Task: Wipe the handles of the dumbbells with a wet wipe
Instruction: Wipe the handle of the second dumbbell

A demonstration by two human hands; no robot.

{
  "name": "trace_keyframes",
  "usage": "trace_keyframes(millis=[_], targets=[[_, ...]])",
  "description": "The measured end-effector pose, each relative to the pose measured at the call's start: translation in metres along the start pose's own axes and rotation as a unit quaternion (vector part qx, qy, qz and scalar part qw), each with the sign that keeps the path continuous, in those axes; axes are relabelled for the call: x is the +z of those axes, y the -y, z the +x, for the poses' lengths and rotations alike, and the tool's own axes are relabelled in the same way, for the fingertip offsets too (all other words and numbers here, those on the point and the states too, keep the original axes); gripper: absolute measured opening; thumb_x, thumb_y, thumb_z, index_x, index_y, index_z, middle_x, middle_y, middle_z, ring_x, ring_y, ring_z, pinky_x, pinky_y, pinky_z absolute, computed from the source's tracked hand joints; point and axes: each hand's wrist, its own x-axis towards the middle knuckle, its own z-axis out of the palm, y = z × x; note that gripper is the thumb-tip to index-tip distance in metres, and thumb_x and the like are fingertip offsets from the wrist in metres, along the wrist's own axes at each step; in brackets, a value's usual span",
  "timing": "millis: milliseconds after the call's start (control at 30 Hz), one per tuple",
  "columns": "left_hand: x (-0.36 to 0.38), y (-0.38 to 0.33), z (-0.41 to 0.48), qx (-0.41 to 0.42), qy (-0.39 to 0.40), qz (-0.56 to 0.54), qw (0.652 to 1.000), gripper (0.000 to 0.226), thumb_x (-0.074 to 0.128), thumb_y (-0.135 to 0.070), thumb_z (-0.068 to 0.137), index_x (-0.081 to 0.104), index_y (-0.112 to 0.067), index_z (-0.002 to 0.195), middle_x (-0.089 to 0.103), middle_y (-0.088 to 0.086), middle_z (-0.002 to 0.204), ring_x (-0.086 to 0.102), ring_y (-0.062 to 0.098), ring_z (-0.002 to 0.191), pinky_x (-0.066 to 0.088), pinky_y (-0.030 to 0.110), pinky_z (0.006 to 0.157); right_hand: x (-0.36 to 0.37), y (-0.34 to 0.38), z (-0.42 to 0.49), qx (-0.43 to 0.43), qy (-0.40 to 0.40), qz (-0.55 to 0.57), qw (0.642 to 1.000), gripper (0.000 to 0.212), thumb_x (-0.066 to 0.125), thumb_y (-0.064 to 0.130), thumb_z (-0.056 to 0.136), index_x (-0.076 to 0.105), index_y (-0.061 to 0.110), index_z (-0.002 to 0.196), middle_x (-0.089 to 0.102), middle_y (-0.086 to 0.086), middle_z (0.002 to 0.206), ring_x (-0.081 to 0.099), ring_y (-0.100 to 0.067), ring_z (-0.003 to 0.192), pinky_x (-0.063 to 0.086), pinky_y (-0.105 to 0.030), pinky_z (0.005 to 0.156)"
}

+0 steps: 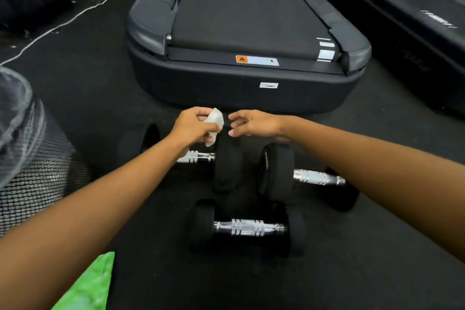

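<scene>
— Looks like a gym?
— Clearly: treadmill (247, 33) deck dead ahead on black rubber floor (88, 78), three chrome-handled dumbbells (249, 228) just before its rear end, another machine (407, 15) right of it.

**Three dumbbells on the floor, one wipe in hand**

Three dumbbells, black round heads, ridged chrome handles, all lying flat on dark rubber flooring. Nearest dumbbell (247, 228) square across the view, handle fully bare and gleaming. Right dumbbell (312, 177) angled, near head facing the camera, far head partly hidden under a forearm. Left dumbbell (198, 157) just beside it, heads close together, handle half covered by a wrist. Wet wipe (214, 124): white, crumpled, pinched in the left hand (193, 126) above the left dumbbell, clear of every handle.
</scene>
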Motion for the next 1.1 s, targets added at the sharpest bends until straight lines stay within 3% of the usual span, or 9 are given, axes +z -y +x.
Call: trace_keyframes(millis=[167,333,500,633,700,833,967,1100], targets=[[0.039,-0.049,-0.017,-0.014,0.124,-0.048,0.991,0.023,0.066,-0.004,0.081,0.064,-0.005,0.104,0.068,0.01,0.091,0.067,0.016,0.078,0.056,0.021,0.06,-0.028,-0.037,-0.037,-0.05,-0.034,0.177,0.982,0.036,0.061,0.016,0.088,0.051,0.013,0.123,0.059,-0.002,0.123,0.052,-0.013,0.118,0.037,-0.033,0.104],[0.106,-0.065,-0.025,-0.039,0.142,-0.094,0.985,0.018,0.066,-0.004,0.081,0.064,-0.006,0.099,0.068,0.01,0.094,0.068,0.019,0.085,0.058,0.027,0.066,-0.059,-0.081,-0.082,-0.088,-0.076,0.348,0.93,0.006,0.059,0.008,0.088,0.056,0.012,0.092,0.063,-0.006,0.098,0.061,-0.018,0.096,0.047,-0.03,0.094],[0.169,-0.051,-0.039,-0.064,0.114,-0.114,0.985,0.019,0.068,-0.003,0.08,0.062,-0.003,0.098,0.068,0.007,0.087,0.066,0.012,0.07,0.059,0.028,0.068,-0.081,-0.132,-0.114,-0.072,-0.102,0.448,0.885,0.019,0.064,0.002,0.078,0.058,0.012,0.093,0.064,-0.008,0.097,0.065,-0.018,0.085,0.056,-0.027,0.077],[0.218,-0.029,-0.05,-0.104,0.031,-0.192,0.975,0.014,0.068,-0.002,0.08,0.059,-0.002,0.091,0.065,0.013,0.092,0.066,0.016,0.068,0.059,0.03,0.067,-0.084,-0.169,-0.123,-0.064,-0.106,0.53,0.839,0.039,0.063,-0.005,0.069,0.054,0.014,0.102,0.064,-0.007,0.096,0.068,-0.016,0.078,0.057,-0.028,0.068],[0.235,-0.016,-0.053,-0.119,-0.005,-0.197,0.973,0.015,0.07,-0.003,0.079,0.06,-0.003,0.09,0.066,0.014,0.093,0.068,0.015,0.062,0.059,0.033,0.07,-0.083,-0.181,-0.122,-0.059,-0.124,0.517,0.845,0.036,0.059,-0.013,0.074,0.052,0.013,0.098,0.064,-0.008,0.092,0.066,-0.018,0.08,0.058,-0.029,0.067],[0.237,-0.002,-0.052,-0.094,-0.032,-0.122,0.988,0.013,0.072,-0.002,0.076,0.062,-0.007,0.083,0.067,0.012,0.083,0.068,0.016,0.063,0.058,0.037,0.071,-0.087,-0.19,-0.108,-0.063,-0.15,0.427,0.889,0.032,0.058,-0.017,0.078,0.054,0.01,0.095,0.062,-0.01,0.09,0.063,-0.018,0.08,0.057,-0.026,0.066],[0.215,-0.004,-0.045,-0.022,-0.048,0.013,0.999,0.016,0.071,-0.002,0.077,0.064,-0.016,0.075,0.069,0.007,0.07,0.069,0.018,0.066,0.058,0.03,0.065,-0.086,-0.19,-0.085,-0.072,-0.104,0.38,0.916,0.027,0.058,-0.016,0.08,0.058,0.01,0.091,0.062,-0.009,0.091,0.063,-0.015,0.079,0.055,-0.022,0.064],[0.197,0.001,-0.031,0.076,-0.071,0.121,0.987,0.012,0.066,-0.006,0.082,0.066,-0.019,0.083,0.07,0.002,0.075,0.068,0.017,0.073,0.057,0.03,0.072,-0.087,-0.188,-0.065,-0.079,-0.096,0.297,0.947,0.028,0.058,-0.016,0.08,0.06,0.011,0.089,0.06,-0.01,0.094,0.06,-0.017,0.083,0.053,-0.02,0.063]])
